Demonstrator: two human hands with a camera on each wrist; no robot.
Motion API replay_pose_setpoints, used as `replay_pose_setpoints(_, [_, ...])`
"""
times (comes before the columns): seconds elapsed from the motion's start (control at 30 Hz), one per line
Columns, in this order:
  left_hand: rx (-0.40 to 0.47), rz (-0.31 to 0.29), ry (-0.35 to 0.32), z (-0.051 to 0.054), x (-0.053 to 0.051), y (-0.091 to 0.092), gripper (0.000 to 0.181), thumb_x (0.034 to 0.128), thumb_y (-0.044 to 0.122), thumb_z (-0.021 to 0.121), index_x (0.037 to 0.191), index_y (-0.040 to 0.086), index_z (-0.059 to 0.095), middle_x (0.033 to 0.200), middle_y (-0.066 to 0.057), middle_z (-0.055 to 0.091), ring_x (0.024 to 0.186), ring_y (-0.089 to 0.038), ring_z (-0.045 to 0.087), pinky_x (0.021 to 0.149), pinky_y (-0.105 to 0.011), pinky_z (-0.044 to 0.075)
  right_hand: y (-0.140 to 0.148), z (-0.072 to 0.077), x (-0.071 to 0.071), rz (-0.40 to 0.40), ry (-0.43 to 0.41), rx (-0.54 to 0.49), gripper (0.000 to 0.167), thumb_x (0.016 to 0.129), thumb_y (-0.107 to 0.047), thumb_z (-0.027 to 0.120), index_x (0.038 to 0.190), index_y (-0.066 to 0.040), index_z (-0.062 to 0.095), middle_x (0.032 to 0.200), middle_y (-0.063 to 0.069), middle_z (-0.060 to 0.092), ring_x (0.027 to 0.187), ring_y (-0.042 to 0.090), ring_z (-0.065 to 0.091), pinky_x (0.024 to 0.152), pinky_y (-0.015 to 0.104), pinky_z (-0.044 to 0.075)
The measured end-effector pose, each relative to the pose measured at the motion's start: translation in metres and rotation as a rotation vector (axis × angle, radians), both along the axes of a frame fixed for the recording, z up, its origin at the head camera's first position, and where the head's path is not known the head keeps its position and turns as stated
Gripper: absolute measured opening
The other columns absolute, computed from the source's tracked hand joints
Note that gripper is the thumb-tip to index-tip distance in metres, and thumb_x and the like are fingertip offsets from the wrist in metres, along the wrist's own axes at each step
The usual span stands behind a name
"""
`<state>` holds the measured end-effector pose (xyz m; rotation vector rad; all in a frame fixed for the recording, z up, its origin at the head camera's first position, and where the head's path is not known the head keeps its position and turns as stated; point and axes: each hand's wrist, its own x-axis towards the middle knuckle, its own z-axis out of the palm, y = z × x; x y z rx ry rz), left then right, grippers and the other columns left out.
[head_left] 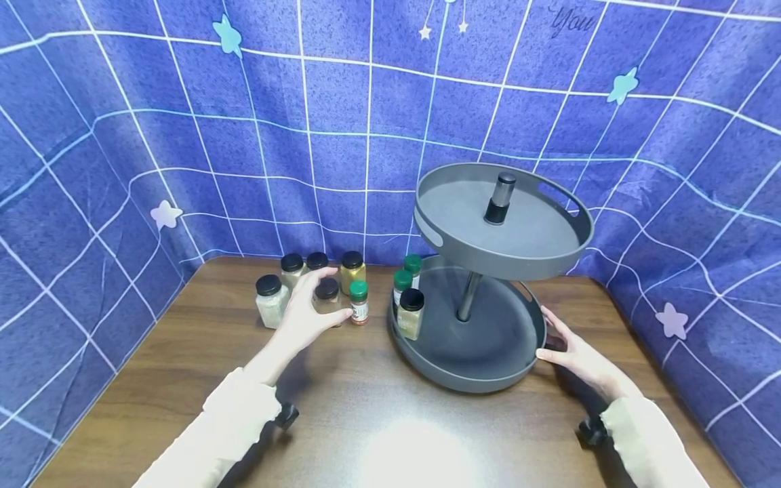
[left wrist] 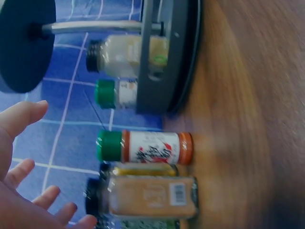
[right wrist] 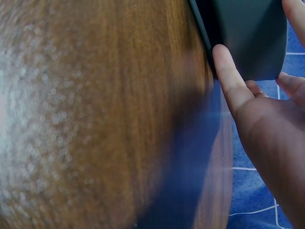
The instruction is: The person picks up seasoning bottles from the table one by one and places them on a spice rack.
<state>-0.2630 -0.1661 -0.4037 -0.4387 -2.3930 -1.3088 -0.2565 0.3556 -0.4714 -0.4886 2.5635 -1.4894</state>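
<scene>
Left hand (head_left: 302,317), fingers wide, empty, beside red bottle (head_left: 360,311), presumably for clearance; right hand (head_left: 578,354), fingers spread, touches lower tray (head_left: 494,349), likely to steady it

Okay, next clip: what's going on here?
A person's right hand holds the edge of a two-tier rack's lower tray. Their left hand, fingers spread, is beside a green-capped spice jar on the table, not gripping it. Three jars stand in that tray.
</scene>
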Motion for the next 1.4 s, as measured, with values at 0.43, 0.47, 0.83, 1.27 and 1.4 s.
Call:
replay_pose_setpoints(0.43, [0.077, 0.032, -0.020, -0.026, -0.015, -0.017, 0.079, 0.0678, 0.021, 0.085, 0.136, 0.013, 0.044, 0.136, -0.014, 0.042, 0.124, -0.034, 0.042, 0.105, -0.052, 0.033, 0.000, 0.000, 0.000, 0.006, 0.003, -0.007, 0.084, 0.090, -0.015, 0.063, 0.153, -0.019, 0.007, 0.147, 0.025, 0.027, 0.122, 0.016, 0.042, 0.090, 0.008, 0.035])
replay_pose_setpoints(0.47, [0.092, 0.029, -0.031, -0.028, -0.017, -0.018, 0.080, 0.0680, 0.020, 0.085, 0.136, 0.013, 0.044, 0.137, -0.015, 0.041, 0.123, -0.034, 0.042, 0.103, -0.053, 0.034, 0.000, 0.000, 0.000, 0.006, 0.003, -0.008, 0.084, 0.090, -0.015, 0.063, 0.153, -0.019, 0.007, 0.147, 0.025, 0.027, 0.122, 0.016, 0.042, 0.090, 0.008, 0.035])
replay_pose_setpoints(0.83, [0.252, 0.003, -0.151, -0.040, -0.027, -0.021, 0.082, 0.0716, 0.006, 0.081, 0.140, 0.007, 0.036, 0.138, -0.021, 0.043, 0.120, -0.040, 0.044, 0.091, -0.061, 0.042, -0.001, -0.001, -0.002, 0.008, 0.033, 0.013, 0.084, 0.090, -0.014, 0.063, 0.152, -0.015, 0.007, 0.146, 0.029, 0.027, 0.125, 0.034, 0.039, 0.089, 0.008, 0.035])
replay_pose_setpoints(1.27, [0.337, 0.023, -0.210, -0.063, -0.040, -0.024, 0.077, 0.0714, 0.013, 0.082, 0.136, 0.012, 0.040, 0.128, -0.017, 0.049, 0.116, -0.033, 0.048, 0.102, -0.048, 0.035, -0.002, -0.002, 0.000, 0.020, 0.039, -0.002, 0.084, 0.090, -0.011, 0.063, 0.152, -0.015, 0.006, 0.146, 0.028, 0.028, 0.126, 0.041, 0.037, 0.089, 0.008, 0.035])
replay_pose_setpoints(1.4, [0.337, 0.041, -0.268, -0.065, -0.042, -0.023, 0.075, 0.0728, 0.017, 0.081, 0.136, 0.014, 0.040, 0.129, -0.016, 0.051, 0.118, -0.031, 0.046, 0.105, -0.048, 0.033, -0.002, -0.003, 0.000, 0.020, 0.042, -0.003, 0.084, 0.090, -0.011, 0.063, 0.152, -0.015, 0.007, 0.146, 0.028, 0.028, 0.126, 0.042, 0.036, 0.089, 0.008, 0.035])
